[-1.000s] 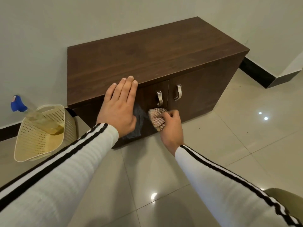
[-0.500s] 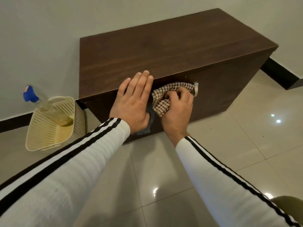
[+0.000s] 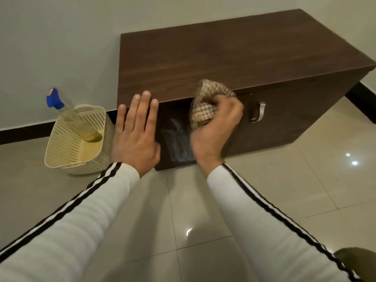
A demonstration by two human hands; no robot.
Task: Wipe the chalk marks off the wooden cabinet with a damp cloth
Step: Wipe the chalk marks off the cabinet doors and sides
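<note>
A dark brown wooden cabinet (image 3: 234, 58) stands against the wall. Pale, smeared chalk marks (image 3: 178, 142) show on its left door. My right hand (image 3: 215, 133) grips a bunched checked cloth (image 3: 205, 102) and holds it against the top of that door, just right of the marks. The hand is blurred. My left hand (image 3: 135, 137) lies flat with straight fingers on the door's left part, fingertips at the cabinet's top front edge. A silver door handle (image 3: 259, 112) shows to the right of the cloth.
A cream perforated plastic basket (image 3: 61, 151) sits on the tiled floor left of the cabinet, with a blue-capped spray bottle (image 3: 69, 112) leaning in it. A black skirting strip (image 3: 360, 98) runs along the wall. An olive object (image 3: 356, 263) shows at the bottom right.
My right hand rose with the cloth from the door's middle to its top edge. The chalk marks, hidden before, now show between my hands. The view shifted left.
</note>
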